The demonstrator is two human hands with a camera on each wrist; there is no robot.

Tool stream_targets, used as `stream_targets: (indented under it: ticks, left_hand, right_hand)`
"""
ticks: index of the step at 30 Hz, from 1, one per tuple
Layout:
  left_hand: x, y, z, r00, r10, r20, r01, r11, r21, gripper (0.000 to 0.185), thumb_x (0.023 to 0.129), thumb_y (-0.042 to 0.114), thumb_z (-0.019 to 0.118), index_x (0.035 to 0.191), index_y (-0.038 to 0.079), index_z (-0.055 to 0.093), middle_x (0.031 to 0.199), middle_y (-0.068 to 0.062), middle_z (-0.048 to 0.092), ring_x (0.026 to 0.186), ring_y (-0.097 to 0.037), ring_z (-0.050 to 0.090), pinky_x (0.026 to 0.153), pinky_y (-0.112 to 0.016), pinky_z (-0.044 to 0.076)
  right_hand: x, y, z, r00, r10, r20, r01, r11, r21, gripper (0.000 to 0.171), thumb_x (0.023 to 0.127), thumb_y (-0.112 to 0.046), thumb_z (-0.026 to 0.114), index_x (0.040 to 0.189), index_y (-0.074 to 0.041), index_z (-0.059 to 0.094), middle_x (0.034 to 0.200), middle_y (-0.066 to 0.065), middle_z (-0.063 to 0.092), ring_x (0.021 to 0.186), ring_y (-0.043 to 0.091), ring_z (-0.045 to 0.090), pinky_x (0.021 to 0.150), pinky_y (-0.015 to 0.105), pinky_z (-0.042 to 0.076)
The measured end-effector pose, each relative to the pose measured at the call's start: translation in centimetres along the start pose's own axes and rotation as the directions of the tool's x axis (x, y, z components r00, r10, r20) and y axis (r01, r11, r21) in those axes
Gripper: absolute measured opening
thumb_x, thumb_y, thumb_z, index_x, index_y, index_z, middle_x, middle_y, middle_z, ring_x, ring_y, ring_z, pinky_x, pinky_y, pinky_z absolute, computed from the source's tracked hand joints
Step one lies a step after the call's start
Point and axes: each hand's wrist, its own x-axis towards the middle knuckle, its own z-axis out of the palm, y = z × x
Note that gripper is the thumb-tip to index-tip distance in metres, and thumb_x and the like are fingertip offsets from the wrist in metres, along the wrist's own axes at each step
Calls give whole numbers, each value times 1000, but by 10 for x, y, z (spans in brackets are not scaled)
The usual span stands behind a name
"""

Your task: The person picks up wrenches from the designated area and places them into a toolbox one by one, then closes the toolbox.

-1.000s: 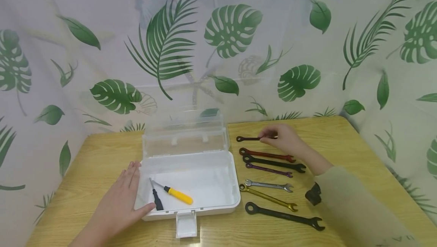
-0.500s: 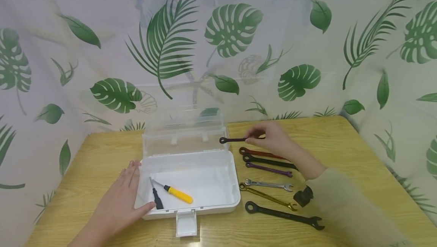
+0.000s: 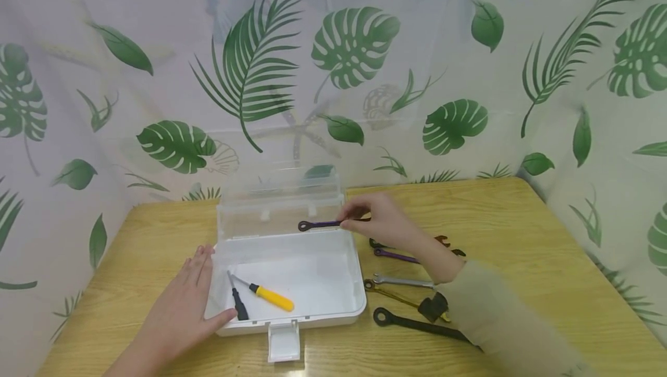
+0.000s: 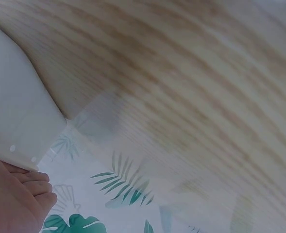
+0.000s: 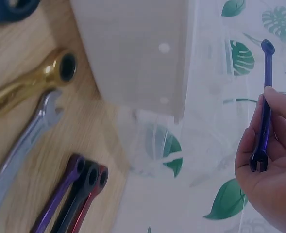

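Toolbox [image 3: 318,293], white plastic, clear lid [image 3: 281,203] standing open at the back; sits on the wooden table [image 3: 521,215] left of centre. Inside, at the front left: a yellow-handled screwdriver [image 3: 272,297] and a black-handled screwdriver [image 3: 239,304], lying close together, tips to the rear.

Left hand [image 3: 182,307]: flat, fingers straight, resting on the table against the box's left wall, thumb at the front corner. It holds nothing and steadies the box.

Right hand [image 3: 383,223]: pinches the small dark purple wrench [image 3: 319,224] by its open-jaw end, ring end pointing left, held level in the air above the box's rear right part, in front of the lid. The right wrist view shows fingers [image 5: 259,141] and thumb closed round the lower shaft.

Wrenches left on the table, right of the box, in a row, partly hidden by the forearm: large black wrench [image 3: 411,324], gold wrench [image 3: 388,292], silver wrench [image 3: 403,280], purple wrench [image 3: 396,256].

Handling note: the step is judged best done by lowering the wrench flat onto the bare floor of the box, clear of the screwdrivers and the lid, keeping the left hand braced.

Change over the last second: the small wrench, then touching the table at the far end of the row, has been lifted and carried left over the box; the left hand has not moved.
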Motion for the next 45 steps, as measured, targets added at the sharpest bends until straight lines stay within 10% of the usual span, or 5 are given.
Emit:
stream_targets:
  ticks: [45]
  left_hand:
    - [0,3,2,999,-41,12,41,999,-28,115,91,72,65,158,-16,34,172,-29,29,158,-48,31,128,-63,34]
  right_hand:
    - [39,-30,85,981,162,106,-160,987,-29,5,93,-3,80,96,-7,81,97,8,80,79,10,63,72,15,57]
